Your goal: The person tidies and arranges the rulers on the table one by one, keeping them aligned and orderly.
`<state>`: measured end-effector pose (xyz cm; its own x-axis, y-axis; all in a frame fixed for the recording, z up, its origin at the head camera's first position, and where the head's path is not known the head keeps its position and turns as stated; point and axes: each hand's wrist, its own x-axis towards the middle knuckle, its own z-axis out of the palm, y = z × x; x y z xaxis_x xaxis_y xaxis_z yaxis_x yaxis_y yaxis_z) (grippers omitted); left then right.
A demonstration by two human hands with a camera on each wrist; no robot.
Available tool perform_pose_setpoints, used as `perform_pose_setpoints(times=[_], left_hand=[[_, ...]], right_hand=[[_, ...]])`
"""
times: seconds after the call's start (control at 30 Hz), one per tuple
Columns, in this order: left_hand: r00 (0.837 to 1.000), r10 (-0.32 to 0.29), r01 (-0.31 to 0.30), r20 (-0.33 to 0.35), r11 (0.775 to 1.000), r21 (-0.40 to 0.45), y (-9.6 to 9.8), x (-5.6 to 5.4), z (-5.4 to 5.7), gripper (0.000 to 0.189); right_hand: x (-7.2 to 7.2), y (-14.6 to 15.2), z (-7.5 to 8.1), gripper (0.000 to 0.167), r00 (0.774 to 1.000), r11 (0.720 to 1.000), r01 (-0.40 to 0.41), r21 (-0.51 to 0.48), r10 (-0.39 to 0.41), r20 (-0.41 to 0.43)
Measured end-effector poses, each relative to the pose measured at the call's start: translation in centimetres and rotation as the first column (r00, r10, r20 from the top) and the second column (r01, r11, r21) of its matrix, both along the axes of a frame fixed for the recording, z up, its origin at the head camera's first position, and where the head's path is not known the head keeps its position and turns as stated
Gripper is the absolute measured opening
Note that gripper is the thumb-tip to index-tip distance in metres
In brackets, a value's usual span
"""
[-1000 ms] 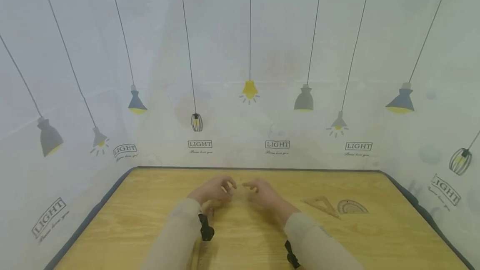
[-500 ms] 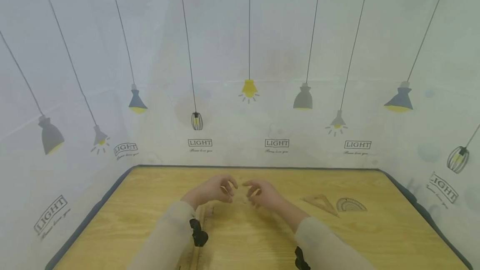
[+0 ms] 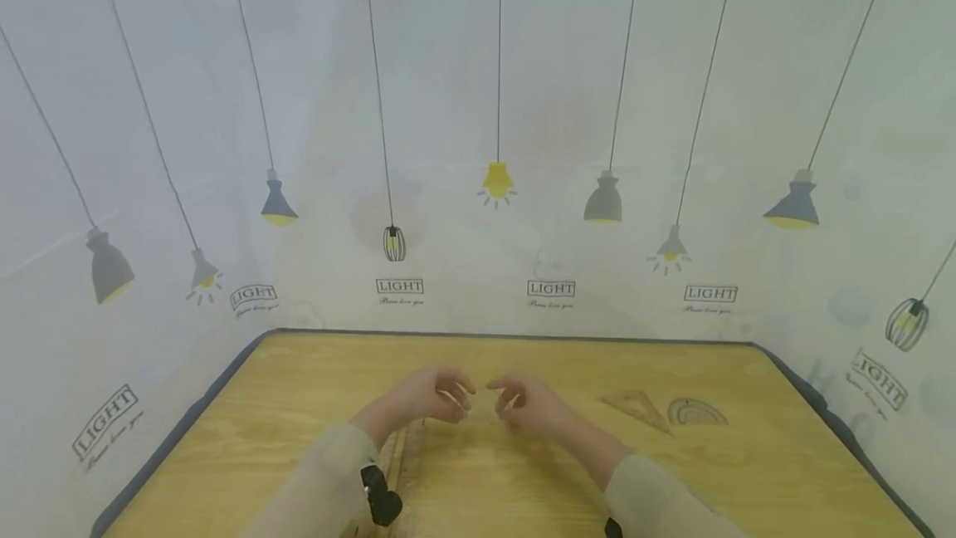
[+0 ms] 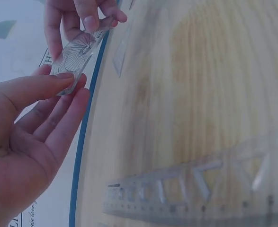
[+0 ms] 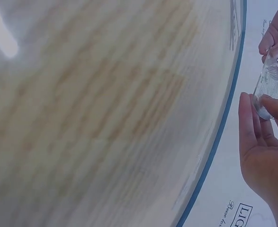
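My left hand (image 3: 436, 395) and right hand (image 3: 526, 401) face each other over the middle of the wooden table. Between them is a clear plastic protractor (image 4: 77, 56) with printed lines that fan out; it barely shows in the head view. In the left wrist view, my left thumb and fingers pinch its lower end, and the right hand's fingertips grip the far end. The right wrist view has the protractor (image 5: 267, 85) tilted, its rounded end between my right thumb and fingers.
To the right on the table lie a clear set square (image 3: 638, 409) and another protractor (image 3: 697, 412). A clear ruler (image 4: 176, 189) with cut-outs lies near the left forearm. A dark edge (image 3: 508, 338) borders the table; a lamp-printed sheet (image 3: 478, 256) stands behind.
Both hands have come slightly nearer to me, and the forearms have spread outward. The protractor stays held between them. The set square and the other protractor lie where they were.
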<state>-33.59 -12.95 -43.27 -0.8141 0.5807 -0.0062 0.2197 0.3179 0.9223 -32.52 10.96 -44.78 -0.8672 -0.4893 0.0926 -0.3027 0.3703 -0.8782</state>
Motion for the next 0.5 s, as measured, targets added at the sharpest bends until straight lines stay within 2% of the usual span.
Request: perform_pose_setpoints(times=[0.13,0.3,0.4,0.5], left_hand=[[0.999,0.003,-0.004,0.04,1.0,0.024,0.1,0.8,-0.5,0.041],[0.997,0.016,-0.019,0.07,0.999,0.036,0.2,1.6,-0.8,0.045],[0.995,0.018,-0.023,0.099,0.999,0.048,0.2,2.1,-0.8,0.055],[0.992,0.02,-0.025,0.122,0.999,0.045,0.2,2.6,-0.7,0.06]], right_hand=[[0.6,0.3,-0.3,0.047,1.0,1.0,-0.01,0.022,0.009,0.014],[1.5,0.6,-0.1,0.046,0.999,0.999,-0.035,0.036,0.036,-0.027],[2.0,0.8,-0.1,0.043,0.997,0.999,-0.05,0.019,0.051,-0.05],[2.6,0.8,0.0,0.041,0.998,0.998,-0.06,-0.009,0.06,-0.022]])
